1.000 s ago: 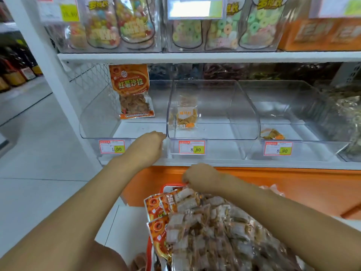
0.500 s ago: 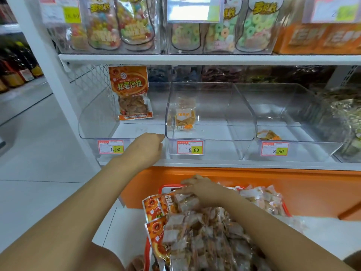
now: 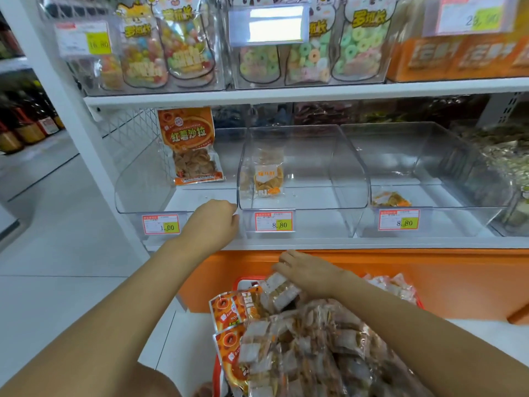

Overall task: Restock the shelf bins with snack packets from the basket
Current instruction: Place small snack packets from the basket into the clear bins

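Lifted slightly off the heap (image 3: 315, 353) of packets since half a second ago, the right hand (image 3: 307, 273) is curled round a small packet (image 3: 282, 290) just above the red basket (image 3: 245, 281). The left hand (image 3: 212, 222) is kept hooked over the front rim of the left bin (image 3: 143, 184), where one orange bag (image 3: 190, 144) is propped upright. A single pouch (image 3: 267, 179) is seen in the middle bin (image 3: 352, 173).
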Available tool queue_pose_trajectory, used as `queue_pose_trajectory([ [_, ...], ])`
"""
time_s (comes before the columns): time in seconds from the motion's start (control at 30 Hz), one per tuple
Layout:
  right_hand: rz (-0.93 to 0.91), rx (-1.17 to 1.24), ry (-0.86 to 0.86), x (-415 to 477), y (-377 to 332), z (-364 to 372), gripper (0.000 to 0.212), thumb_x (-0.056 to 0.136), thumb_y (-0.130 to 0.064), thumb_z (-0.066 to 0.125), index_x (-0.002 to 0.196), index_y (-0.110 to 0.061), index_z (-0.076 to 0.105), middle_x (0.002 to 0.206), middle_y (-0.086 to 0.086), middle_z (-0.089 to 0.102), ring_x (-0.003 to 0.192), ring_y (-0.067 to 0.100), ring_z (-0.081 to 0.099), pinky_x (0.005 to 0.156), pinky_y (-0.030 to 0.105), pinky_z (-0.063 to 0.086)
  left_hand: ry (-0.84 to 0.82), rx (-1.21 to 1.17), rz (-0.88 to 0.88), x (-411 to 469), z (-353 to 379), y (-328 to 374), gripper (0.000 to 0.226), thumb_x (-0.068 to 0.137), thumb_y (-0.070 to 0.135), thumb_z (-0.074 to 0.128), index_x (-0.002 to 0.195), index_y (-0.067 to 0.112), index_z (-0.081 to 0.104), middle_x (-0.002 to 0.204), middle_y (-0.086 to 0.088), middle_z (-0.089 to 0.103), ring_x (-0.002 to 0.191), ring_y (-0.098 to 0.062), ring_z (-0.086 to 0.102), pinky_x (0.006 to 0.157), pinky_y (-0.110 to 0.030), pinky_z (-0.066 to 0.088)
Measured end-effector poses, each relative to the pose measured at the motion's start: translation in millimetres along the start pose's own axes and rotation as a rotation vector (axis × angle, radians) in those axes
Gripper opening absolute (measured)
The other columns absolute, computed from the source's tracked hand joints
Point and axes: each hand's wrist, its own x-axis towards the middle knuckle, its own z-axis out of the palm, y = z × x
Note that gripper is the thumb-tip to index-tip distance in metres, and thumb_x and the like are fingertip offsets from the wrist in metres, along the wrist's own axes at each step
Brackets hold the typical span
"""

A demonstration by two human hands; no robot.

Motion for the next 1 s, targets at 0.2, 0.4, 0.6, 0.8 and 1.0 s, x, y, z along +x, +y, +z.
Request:
queue_pose_trajectory([
  [0.2, -0.028, -0.011, 0.069, -46.6, 14.8, -44.1, 0.081, 0.078, -0.04, 0.072, 0.142, -0.019, 0.028, 0.13, 0.004, 0.035, 0.124, 0.018, 0.032, 0.095, 0.032, 0.045, 0.144, -0.059, -0.017, -5.4, -9.1, 4.2, 0.03, 0.095, 0.029, 0.049, 0.102, 0.013, 0.073, 0.105, -0.007, 0.071, 0.094, -0.025, 0.064, 0.077, -0.033, 0.051],
  [0.4, 0.144, 0.602, 0.28, -98.6, 12.3, -104.1, 0.08, 0.08, -0.024, 0.067, 0.141, -0.044, 0.019, 0.124, -0.016, 0.034, 0.11, -0.004, 0.038, 0.083, 0.007, 0.037, -0.097, -0.397, 0.17, -6.8, -15.7, 10.6, 0.047, 0.082, 0.02, 0.073, 0.127, 0.026, 0.06, 0.122, 0.01, 0.062, 0.098, 0.001, 0.055, 0.083, -0.012, 0.043],
  [0.6, 0.094, 2.128, 0.152, -105.6, 16.4, -108.7, 0.056, 0.058, -0.02, 0.076, 0.112, -0.01, 0.065, 0.119, 0.02, 0.058, 0.102, 0.034, 0.057, 0.075, 0.034, 0.053, -0.179, -1.02, 0.289, -17.9, -30.3, 43.3, 0.058, 0.071, 0.045, 0.068, 0.127, 0.038, 0.056, 0.124, 0.023, 0.059, 0.113, 0.01, 0.053, 0.091, -0.009, 0.044],
  [0.8, 0.054, 2.333, -0.075, -104.2, 9.9, -100.6, 0.059, 0.069, -0.031, 0.078, 0.119, -0.002, 0.064, 0.12, 0.027, 0.049, 0.102, 0.043, 0.063, 0.074, 0.037, 0.055, -0.003, -1.056, 0.275, -25.0, -26.0, 68.3, 0.017, 0.092, 0.024, 0.057, 0.082, 0.02, 0.07, 0.067, 0.011, 0.064, 0.066, -0.005, 0.061, 0.066, -0.022, 0.052],
  [1.0, 0.202, 2.236, 0.103, -98.6, 0.7, -123.5, 0.085, 0.074, -0.075, 0.053, 0.131, -0.012, 0.057, 0.126, 0.023, 0.059, 0.1, 0.039, 0.065, 0.087, 0.041, 0.053, 0.25, -0.884, 0.037, -22.0, -23.3, 74.4, 0.019, 0.088, 0.019, 0.058, 0.071, 0.01, 0.058, 0.062, -0.008, 0.062, 0.055, -0.019, 0.06, 0.056, -0.035, 0.053],
])
